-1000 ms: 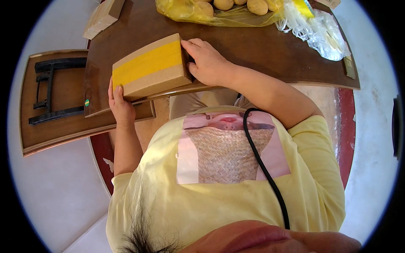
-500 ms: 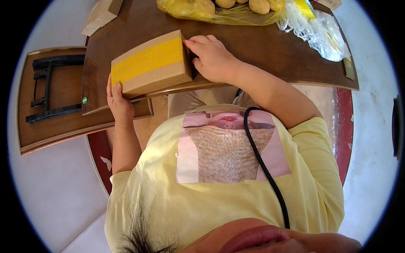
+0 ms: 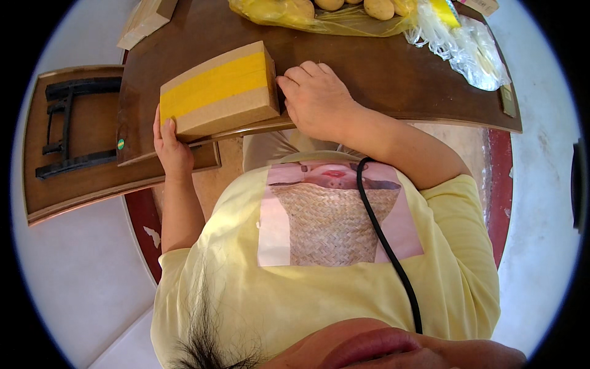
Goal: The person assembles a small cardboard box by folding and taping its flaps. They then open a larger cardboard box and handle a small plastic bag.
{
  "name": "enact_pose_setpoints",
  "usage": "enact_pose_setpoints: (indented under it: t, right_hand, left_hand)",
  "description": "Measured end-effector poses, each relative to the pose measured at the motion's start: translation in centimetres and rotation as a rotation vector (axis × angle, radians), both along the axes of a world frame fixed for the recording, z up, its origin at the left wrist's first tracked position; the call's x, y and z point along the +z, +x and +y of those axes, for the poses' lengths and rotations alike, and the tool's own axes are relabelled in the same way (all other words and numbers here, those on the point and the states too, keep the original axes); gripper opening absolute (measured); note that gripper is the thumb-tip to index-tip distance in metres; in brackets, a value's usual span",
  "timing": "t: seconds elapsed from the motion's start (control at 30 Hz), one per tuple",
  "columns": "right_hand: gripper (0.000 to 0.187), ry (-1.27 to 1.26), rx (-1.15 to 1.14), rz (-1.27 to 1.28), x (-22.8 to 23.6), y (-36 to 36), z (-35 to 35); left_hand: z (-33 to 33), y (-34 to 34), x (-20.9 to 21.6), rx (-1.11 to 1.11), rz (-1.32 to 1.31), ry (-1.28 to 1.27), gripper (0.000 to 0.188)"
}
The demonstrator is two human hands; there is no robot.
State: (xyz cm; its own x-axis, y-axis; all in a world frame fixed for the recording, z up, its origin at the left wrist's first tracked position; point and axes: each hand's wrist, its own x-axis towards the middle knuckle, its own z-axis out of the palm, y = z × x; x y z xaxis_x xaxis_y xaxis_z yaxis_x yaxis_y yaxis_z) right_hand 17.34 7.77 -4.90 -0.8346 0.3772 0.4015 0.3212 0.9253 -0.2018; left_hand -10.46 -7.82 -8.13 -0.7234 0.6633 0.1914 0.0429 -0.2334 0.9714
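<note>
A brown cardboard box (image 3: 218,86) with a broad yellow tape strip along its top lies near the front edge of the brown table (image 3: 393,77). My left hand (image 3: 172,144) grips its left end, the thumb on the near side and the fingers round the end. Just off the right end is my right hand (image 3: 316,98), knuckles up and fingers curled together. The fingertips point at the box's end face; whatever they pinch, if anything, is hidden.
A yellow plastic bag (image 3: 276,13) of potatoes (image 3: 378,8) lies at the far edge. Clear plastic bags (image 3: 473,58) are at the far right. Another cardboard box (image 3: 144,23) stands far left. Lower left, a wooden panel (image 3: 92,178) carries a black folding frame (image 3: 70,120).
My right hand has drawn slightly toward me, and its fingers have curled in from the box's right end. My left hand still holds the box.
</note>
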Motion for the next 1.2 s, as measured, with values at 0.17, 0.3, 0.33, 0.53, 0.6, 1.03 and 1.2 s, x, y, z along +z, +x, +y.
enact_pose_setpoints:
  t: [0.17, 0.3, 0.33, 0.53, 0.6, 1.03, 1.2]
  right_hand:
    - [0.035, 0.158, 0.097, 0.046, -0.43, -0.14, -0.43]
    - [0.025, 0.164, 0.125, -0.039, -0.41, 0.33, -0.30]
    - [0.022, 0.152, 0.131, -0.073, -0.31, 0.45, -0.27]
    - [0.019, 0.256, 0.118, 0.213, -0.72, -0.32, -0.45]
    - [0.019, 0.206, 0.127, 0.152, -0.73, -0.08, -0.42]
    - [0.031, 0.124, 0.119, 0.066, -0.58, 0.07, -0.12]
    - [0.019, 0.204, 0.095, 0.162, -0.43, -0.32, -0.41]
  left_hand:
    - [0.07, -0.13, 0.09, -0.012, -0.006, 0.001, 0.051]
    - [-0.04, -0.21, -0.15, 0.008, -0.028, 0.000, 0.052]
    - [0.02, 0.13, 0.17, 0.014, -0.038, -0.009, 0.052]
    - [0.00, -0.14, 0.07, 0.009, -0.028, -0.003, 0.051]
    - [-0.01, -0.21, 0.02, 0.007, -0.027, -0.001, 0.051]
    - [-0.05, -0.20, 0.01, -0.001, -0.034, 0.010, 0.051]
    - [-0.08, -0.16, 0.00, -0.004, -0.020, 0.011, 0.050]
